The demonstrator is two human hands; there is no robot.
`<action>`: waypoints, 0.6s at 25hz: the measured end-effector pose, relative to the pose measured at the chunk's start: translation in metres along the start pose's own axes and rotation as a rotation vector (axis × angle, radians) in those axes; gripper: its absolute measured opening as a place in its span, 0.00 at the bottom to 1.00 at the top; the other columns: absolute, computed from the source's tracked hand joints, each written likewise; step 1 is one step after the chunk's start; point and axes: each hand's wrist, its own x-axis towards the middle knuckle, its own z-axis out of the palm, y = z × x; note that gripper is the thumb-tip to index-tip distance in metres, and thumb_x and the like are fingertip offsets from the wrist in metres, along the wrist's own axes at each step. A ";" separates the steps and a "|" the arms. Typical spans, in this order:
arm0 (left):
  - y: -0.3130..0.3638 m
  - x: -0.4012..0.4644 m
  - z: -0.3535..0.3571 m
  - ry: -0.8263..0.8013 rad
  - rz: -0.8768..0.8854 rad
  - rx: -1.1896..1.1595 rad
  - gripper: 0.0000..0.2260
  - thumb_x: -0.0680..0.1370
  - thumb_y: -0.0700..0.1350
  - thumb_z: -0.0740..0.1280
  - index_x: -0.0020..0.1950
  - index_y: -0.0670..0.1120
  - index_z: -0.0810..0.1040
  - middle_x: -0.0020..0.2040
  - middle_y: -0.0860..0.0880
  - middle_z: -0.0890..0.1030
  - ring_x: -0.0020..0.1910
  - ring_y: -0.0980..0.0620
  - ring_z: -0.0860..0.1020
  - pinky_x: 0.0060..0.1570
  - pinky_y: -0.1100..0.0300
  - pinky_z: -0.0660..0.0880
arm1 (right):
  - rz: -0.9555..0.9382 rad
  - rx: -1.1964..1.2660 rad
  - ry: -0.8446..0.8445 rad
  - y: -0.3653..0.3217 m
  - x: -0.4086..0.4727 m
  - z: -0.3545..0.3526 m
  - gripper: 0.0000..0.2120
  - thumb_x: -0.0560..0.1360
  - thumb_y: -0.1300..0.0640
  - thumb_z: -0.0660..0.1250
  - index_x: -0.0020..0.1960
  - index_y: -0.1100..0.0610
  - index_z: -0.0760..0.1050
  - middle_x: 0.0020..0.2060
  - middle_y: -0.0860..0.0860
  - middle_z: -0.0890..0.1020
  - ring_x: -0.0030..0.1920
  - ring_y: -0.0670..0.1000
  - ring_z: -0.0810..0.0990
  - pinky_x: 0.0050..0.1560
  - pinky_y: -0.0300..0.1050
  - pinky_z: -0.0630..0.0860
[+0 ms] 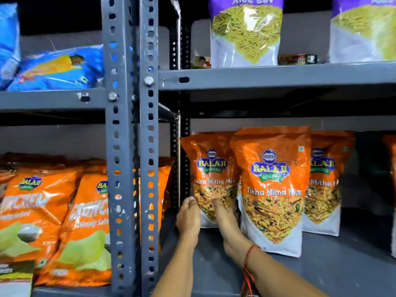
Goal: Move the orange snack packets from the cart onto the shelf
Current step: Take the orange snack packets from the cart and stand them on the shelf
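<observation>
Three orange "Tikha Mitha Mix" packets stand upright on the grey lower shelf (321,262). Both my hands are on the leftmost packet (211,168), which stands at the shelf's left end. My left hand (188,217) presses its left edge and my right hand (225,219) grips its lower right side, fingers partly hidden behind it. A second packet (272,185) stands in front to the right, and a third packet (325,179) is behind that one. A red thread circles my right wrist. The cart is out of view.
Grey perforated uprights (132,146) divide the racks. Left bay holds orange chip bags (85,221) below and blue bags (57,67) above. Purple "Aloo Sev" packets (246,33) stand on the upper right shelf. Another orange packet edge (391,189) shows far right.
</observation>
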 end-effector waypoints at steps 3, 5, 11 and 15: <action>0.000 0.002 0.002 -0.037 -0.007 -0.002 0.17 0.81 0.51 0.56 0.67 0.50 0.74 0.68 0.44 0.76 0.66 0.43 0.73 0.68 0.49 0.69 | -0.021 -0.058 0.064 0.003 -0.005 0.001 0.42 0.73 0.42 0.67 0.79 0.55 0.51 0.77 0.57 0.60 0.77 0.56 0.59 0.76 0.53 0.58; 0.002 0.004 0.005 -0.075 0.001 -0.015 0.16 0.80 0.49 0.57 0.66 0.49 0.75 0.67 0.43 0.76 0.66 0.42 0.74 0.68 0.50 0.69 | -0.026 -0.118 0.093 0.005 -0.004 0.000 0.43 0.74 0.43 0.67 0.79 0.57 0.48 0.78 0.58 0.57 0.78 0.57 0.56 0.76 0.52 0.55; 0.001 0.003 0.015 -0.178 0.005 -0.007 0.14 0.79 0.48 0.60 0.62 0.50 0.77 0.65 0.44 0.78 0.63 0.43 0.76 0.67 0.49 0.71 | -0.070 -0.178 0.137 0.003 0.001 -0.004 0.41 0.75 0.43 0.65 0.78 0.58 0.49 0.79 0.58 0.55 0.79 0.56 0.54 0.76 0.50 0.53; 0.001 0.002 0.016 -0.210 -0.009 -0.095 0.09 0.79 0.47 0.61 0.58 0.52 0.77 0.62 0.44 0.79 0.58 0.45 0.78 0.59 0.54 0.75 | -0.068 -0.205 0.156 0.004 0.000 -0.002 0.43 0.75 0.42 0.65 0.79 0.58 0.47 0.79 0.58 0.54 0.79 0.57 0.52 0.77 0.51 0.52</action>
